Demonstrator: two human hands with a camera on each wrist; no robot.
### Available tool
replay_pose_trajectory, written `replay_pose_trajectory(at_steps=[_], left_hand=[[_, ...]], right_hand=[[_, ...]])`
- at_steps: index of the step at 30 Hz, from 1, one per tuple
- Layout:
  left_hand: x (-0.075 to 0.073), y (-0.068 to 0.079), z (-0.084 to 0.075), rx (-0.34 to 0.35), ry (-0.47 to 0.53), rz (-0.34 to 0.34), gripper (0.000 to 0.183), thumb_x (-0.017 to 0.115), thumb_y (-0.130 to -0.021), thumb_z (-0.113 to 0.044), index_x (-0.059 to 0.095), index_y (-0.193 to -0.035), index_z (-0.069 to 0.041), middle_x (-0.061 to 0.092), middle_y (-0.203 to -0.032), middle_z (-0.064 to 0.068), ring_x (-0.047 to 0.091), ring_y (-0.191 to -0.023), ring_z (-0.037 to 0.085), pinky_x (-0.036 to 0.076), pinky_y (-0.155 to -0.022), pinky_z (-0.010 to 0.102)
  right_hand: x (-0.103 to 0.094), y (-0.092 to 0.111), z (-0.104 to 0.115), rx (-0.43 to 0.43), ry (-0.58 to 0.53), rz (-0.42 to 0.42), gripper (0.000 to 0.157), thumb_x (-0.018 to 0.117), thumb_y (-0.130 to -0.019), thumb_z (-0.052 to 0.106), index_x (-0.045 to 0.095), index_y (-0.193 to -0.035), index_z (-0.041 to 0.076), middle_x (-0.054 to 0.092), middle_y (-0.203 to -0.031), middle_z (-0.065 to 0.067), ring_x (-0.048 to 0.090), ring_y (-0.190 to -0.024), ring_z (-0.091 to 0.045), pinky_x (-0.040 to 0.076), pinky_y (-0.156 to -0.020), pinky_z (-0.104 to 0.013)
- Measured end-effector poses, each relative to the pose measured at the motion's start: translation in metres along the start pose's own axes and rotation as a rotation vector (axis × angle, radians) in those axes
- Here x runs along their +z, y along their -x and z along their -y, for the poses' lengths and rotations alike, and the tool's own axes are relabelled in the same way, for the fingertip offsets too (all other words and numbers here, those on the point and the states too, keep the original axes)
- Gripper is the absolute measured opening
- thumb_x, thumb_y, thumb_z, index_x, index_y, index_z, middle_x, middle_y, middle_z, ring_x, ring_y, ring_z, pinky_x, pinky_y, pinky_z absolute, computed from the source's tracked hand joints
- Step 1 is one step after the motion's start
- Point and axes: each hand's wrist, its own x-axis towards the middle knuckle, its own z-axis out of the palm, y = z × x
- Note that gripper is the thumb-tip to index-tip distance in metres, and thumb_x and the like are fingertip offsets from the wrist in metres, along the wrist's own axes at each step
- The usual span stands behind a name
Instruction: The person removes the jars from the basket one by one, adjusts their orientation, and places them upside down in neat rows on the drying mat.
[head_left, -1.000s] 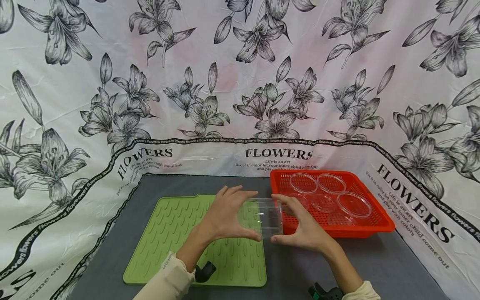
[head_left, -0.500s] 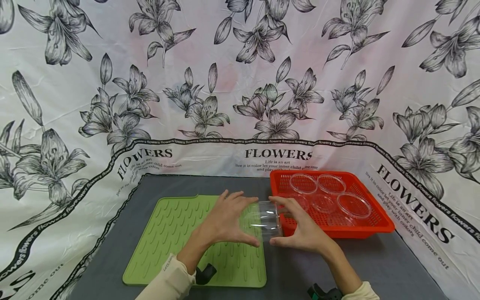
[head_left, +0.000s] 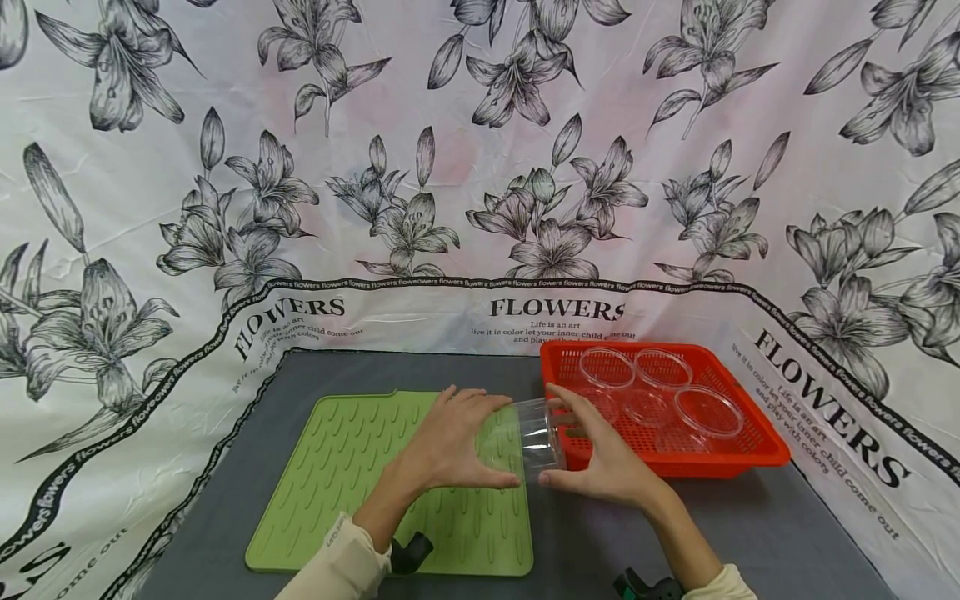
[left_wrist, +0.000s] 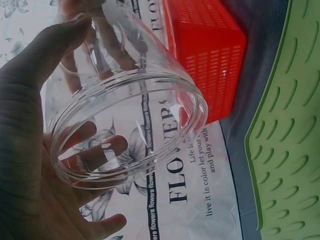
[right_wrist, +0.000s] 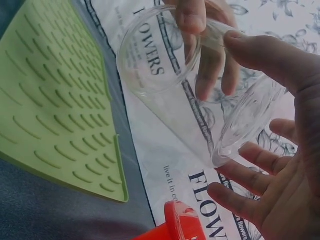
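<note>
Left hand (head_left: 450, 442) gripping cup (head_left: 538, 435), right (head_left: 618, 460) apparently likewise

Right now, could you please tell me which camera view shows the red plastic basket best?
The head view: nearly the whole red plastic basket shows, its left side partly behind the right hand. The left wrist view crops it; the right wrist view catches only a fragment.

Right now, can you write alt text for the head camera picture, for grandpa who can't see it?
A person's left hand and right hand hold a clear cup sideways between them. A green mat lies on the left, and on the right a red basket holds three more clear cups. Behind hangs a white flowered cloth.
</note>
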Motion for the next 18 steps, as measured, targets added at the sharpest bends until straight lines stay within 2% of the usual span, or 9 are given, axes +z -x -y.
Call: replay_pose_trajectory(at_steps=[9,18], left_hand=[[0.0023,0.0017,0.0028,-0.005,0.076,-0.063,0.100,0.081,-0.068,-0.070,0.051,-0.150,-0.019,0.059,-0.148,-0.001,0.048,-0.143,0.029,0.026,-0.122,0.062],[0.0026,0.0040,0.0085,-0.013,0.189,-0.141,0.101,0.083,-0.067,-0.067,0.049,-0.151,-0.024,0.056,-0.150,-0.005,0.044,-0.146,0.024,0.022,-0.126,0.057]], right_hand=[[-0.0016,-0.0003,0.0006,-0.008,-0.073,0.006,0.109,0.089,-0.078,0.026,0.019,-0.161,0.037,0.041,-0.156,-0.011,0.051,-0.135,-0.042,0.047,-0.103,-0.068],[-0.0024,0.0008,-0.0023,-0.018,-0.098,0.002,0.116,0.090,-0.076,0.025,0.013,-0.162,0.037,0.033,-0.163,-0.015,0.047,-0.139,-0.044,0.045,-0.105,-0.067]])
